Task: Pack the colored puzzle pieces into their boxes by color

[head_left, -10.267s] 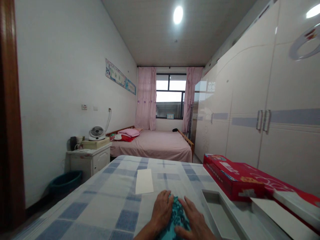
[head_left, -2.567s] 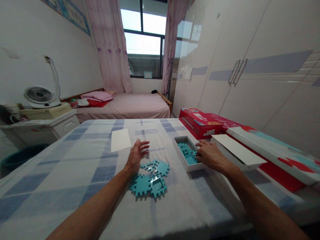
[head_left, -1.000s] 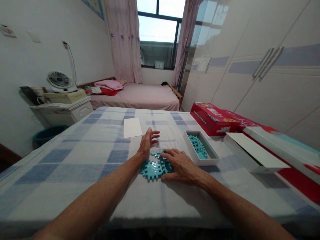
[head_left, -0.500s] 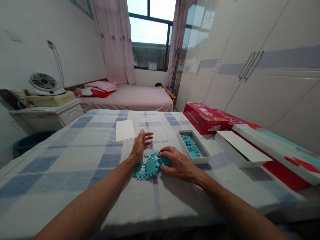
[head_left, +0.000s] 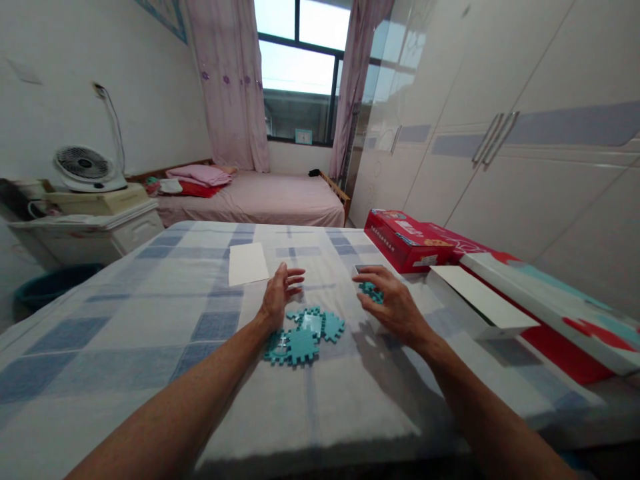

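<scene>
Several teal toothed pieces, like plastic gears (head_left: 303, 344), lie in a cluster on the checked tablecloth. My left hand (head_left: 279, 293) rests at the upper left edge of this cluster, fingers stretched out and apart, with nothing in them. My right hand (head_left: 393, 303) is over the small white box (head_left: 368, 268), its thumb and fingers spread. More teal pieces (head_left: 371, 291) show in the box between that thumb and the fingers. Most of the box is hidden behind the right hand.
A white card (head_left: 249, 264) lies beyond my left hand. On the right are a pale box lid (head_left: 483, 297), a red box (head_left: 407, 241) and a long red and white box (head_left: 560, 310). A bed (head_left: 270, 197) stands past the table (head_left: 165, 293).
My right hand has left the gear cluster and moved right, over the white box. The cluster's right-hand pieces are now uncovered. My left hand has stayed almost still.
</scene>
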{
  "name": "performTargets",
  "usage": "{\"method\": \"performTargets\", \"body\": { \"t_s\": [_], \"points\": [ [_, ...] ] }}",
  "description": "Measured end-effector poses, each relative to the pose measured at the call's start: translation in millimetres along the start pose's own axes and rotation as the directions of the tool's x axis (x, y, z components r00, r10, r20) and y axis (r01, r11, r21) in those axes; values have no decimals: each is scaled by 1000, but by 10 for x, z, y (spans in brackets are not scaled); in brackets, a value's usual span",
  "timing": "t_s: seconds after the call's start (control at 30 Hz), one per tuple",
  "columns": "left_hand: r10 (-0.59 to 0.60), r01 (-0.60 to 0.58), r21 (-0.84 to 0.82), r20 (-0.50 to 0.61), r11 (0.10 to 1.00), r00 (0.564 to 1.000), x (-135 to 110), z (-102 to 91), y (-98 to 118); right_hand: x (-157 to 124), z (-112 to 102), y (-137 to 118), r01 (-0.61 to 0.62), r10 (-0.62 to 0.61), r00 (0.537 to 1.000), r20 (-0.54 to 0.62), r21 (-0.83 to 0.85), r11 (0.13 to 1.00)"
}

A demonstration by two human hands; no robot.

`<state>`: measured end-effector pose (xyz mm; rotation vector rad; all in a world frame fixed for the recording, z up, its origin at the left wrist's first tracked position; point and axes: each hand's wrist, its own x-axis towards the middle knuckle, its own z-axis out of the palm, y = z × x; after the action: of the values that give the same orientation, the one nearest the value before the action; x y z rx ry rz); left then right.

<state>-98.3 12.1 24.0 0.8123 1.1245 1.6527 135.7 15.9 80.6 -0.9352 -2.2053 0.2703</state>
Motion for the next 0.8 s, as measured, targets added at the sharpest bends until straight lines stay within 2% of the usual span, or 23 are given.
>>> {"method": "performTargets", "body": {
  "t_s": [0.07, 0.17, 0.23, 0.3, 0.33, 0.4, 0.43, 0.5, 0.57, 0.67, 0.8],
  "points": [
    [3, -3, -3, -1, 1000, 1000, 0, 3, -1, -5, -148, 151, -58, 58, 998, -9, -55, 997],
    [2, -2, -1, -8, 1000, 1000, 2, 5, -4, -72, -255, 355, -133, 144, 987, 65, -153, 979],
    [-1, 1, 2, -10, 1000, 1000, 3, 4, -5, -135, -260, 393, -154, 169, 984, 58, -211, 965],
    [-1, 1, 1, -6, 1000, 1000, 5, 3, -5, -197, -222, 312, -138, 145, 989, 16, -218, 966],
    [-1, 1, 1, -5, 1000, 1000, 5, 3, -5, -225, -188, 229, -107, 115, 993, 31, -193, 975],
    [-1, 1, 0, -6, 1000, 1000, 7, 4, -4, -268, -83, 16, -21, 41, 984, 176, -110, 994],
    [0, 0, -2, -8, 1000, 1000, 8, 5, -3, -281, -12, -95, 15, 4, 959, 282, -67, 998],
    [3, -3, -5, -10, 1000, 1000, 12, 7, -3, -281, 162, -279, 55, -40, 880, 473, -17, 998],
    [0, 0, -6, -11, 1000, 1000, 16, 9, -3, -243, 353, -380, 73, -46, 820, 570, -25, 997],
    [-10, 10, -4, -19, 1000, 1000, 15, 10, -3, -140, 579, -401, 126, -75, 805, 588, -47, 991],
    [-9, 9, -3, -23, 1000, 1000, 4, 15, -1, -40, 667, -342, 184, -146, 840, 523, -22, 983]
  ]
}}
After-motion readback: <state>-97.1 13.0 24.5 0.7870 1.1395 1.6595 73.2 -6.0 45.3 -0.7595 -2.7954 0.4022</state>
